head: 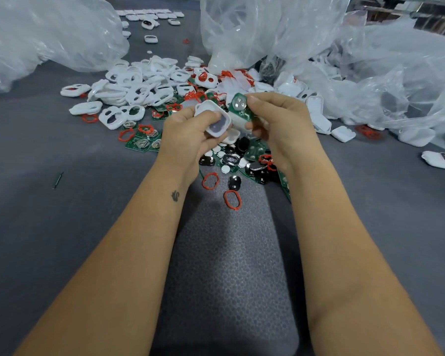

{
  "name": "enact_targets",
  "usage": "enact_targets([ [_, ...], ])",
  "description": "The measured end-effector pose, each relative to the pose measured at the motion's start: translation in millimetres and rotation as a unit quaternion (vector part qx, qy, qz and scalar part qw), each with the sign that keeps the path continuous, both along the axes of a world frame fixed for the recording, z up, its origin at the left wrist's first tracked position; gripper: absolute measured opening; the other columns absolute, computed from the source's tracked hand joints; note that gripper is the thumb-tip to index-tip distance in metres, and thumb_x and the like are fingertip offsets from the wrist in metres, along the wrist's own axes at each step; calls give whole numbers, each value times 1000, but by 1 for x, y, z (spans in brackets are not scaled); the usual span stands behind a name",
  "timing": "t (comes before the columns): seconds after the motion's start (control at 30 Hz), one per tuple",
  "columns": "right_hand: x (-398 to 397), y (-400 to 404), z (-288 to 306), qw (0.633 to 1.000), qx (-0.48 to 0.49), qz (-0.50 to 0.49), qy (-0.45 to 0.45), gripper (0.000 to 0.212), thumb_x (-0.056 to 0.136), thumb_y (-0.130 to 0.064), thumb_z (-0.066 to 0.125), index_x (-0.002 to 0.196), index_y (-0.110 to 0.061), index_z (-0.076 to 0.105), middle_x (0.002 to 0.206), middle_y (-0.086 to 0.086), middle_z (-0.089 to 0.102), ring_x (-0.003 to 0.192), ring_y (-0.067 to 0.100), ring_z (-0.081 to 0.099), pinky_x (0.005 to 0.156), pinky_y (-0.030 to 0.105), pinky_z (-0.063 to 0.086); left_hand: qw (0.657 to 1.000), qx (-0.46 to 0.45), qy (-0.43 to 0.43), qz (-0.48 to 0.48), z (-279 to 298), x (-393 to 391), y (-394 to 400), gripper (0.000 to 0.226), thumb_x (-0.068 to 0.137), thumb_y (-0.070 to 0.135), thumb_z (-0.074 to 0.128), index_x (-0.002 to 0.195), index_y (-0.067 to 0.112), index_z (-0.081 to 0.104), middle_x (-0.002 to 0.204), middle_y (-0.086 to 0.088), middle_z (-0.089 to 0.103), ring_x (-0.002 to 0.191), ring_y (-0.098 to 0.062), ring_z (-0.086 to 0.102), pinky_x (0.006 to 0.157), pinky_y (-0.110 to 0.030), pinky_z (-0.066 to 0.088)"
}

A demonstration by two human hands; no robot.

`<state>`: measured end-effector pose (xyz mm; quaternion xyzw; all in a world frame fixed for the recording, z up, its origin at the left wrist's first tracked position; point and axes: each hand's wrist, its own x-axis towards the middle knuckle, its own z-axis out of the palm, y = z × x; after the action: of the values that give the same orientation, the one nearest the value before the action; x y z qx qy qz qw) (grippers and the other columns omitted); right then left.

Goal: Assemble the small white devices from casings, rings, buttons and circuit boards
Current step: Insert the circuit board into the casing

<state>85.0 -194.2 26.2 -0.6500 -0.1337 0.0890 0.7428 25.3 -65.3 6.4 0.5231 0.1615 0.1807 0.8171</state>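
Crumpled clear plastic bags lie on the grey felt-like table cover [62,253]: one bag [44,34] far left beyond the hands, another [357,60] beyond and right. A thin dark stick [57,180] lies left of the hands.

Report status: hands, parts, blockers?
Left hand grips white casing. Right hand pinches green circuit board. Parts apart, not yet joined. Nothing between them.

Person, two bare forearms, no sleeves in view. Left hand [190,132] and right hand [280,124]: no gloves, rings or watch. Small dark tattoo [175,196] on left wrist. Fingernails short, unpainted.
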Motion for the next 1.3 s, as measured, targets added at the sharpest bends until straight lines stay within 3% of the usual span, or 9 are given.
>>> enact_targets([
  [0.13, -4, 2, 1, 999, 17, 34, -1, 15, 92, 4, 56, 92, -7, 66, 63, -2, 68, 53, 13, 64, 48, 18, 46, 1000, 6, 7, 0, -2, 2, 0, 13, 91, 1, 59, 82, 9, 61, 78, -9, 67, 75, -20, 69, 64, -25, 57],
  [0.2, -5, 3, 0, 999, -8, 27, -30, 15, 91, 4, 57, 98, -6, 66, 63, -3, 64, 53, 11, 62, 48, 18, 44, 1000, -13, 5, -2, -2, 3, 1, 11, 92, 1, 57, 85, 10, 61, 78, -8, 70, 75, -20, 72, 63, -26, 58],
  [0.33, -5, 6, -3, 993, -75, 4, -92, 15, 89, 6, 59, 93, -6, 67, 66, 5, 57, 50, 6, 56, 50, 16, 43, 998, -59, -19, -10, -2, 4, 0, 13, 92, -4, 53, 87, 6, 61, 71, -8, 72, 69, -19, 73, 62, -26, 58],
  [0.53, -6, 9, -6, 981, -137, 7, -136, 30, 74, 7, 75, 97, -11, 68, 80, 3, 62, 73, 14, 56, 75, 30, 53, 998, -51, -23, -10, -6, 7, 2, 13, 92, -5, 53, 88, 6, 60, 76, -8, 73, 74, -18, 73, 69, -28, 59],
  [0.63, -6, 10, -6, 958, -212, -20, -191, 29, 75, -3, 77, 95, -21, 65, 79, -9, 61, 68, 9, 55, 70, 22, 52, 999, -42, -16, -9, -8, 8, 2, 12, 94, -4, 52, 95, 6, 60, 88, -12, 71, 77, -19, 73, 69, -27, 59],
  [0.77, -7, 10, -7, 943, -233, -45, -234, 23, 77, -13, 76, 94, -24, 64, 80, -15, 60, 63, 2, 52, 65, 16, 46, 996, -88, -18, -14, -6, 9, 3, 13, 94, -1, 49, 103, -2, 58, 87, -16, 70, 76, -22, 72, 69, -31, 59],
  [0.9, -6, 8, -8, 926, -258, -43, -272, 29, 75, -11, 73, 101, -22, 67, 93, -8, 62, 67, 3, 55, 68, 15, 46, 985, -162, -29, -59, -2, 6, 3, 28, 97, 6, 36, 107, -6, 59, 95, -22, 69, 84, -30, 70, 70, -37, 60],
  [1.03, -6, 9, -10, 907, -297, -14, -297, 31, 74, -9, 74, 102, -22, 69, 93, -6, 57, 68, 2, 53, 65, 5, 39, 985, -156, -15, -68, -1, 6, 3, 33, 97, 3, 34, 117, -10, 58, 102, -24, 67, 88, -32, 69, 71, -35, 61],
  [1.3, -6, 8, -9, 889, -320, -10, -328, 29, 74, -11, 74, 102, -20, 71, 92, -3, 57, 66, 2, 50, 66, 5, 37, 986, -143, -2, -82, -2, 6, 4, 35, 99, 6, 37, 125, -10, 56, 118, -27, 64, 97, -33, 68, 82, -38, 60],
])
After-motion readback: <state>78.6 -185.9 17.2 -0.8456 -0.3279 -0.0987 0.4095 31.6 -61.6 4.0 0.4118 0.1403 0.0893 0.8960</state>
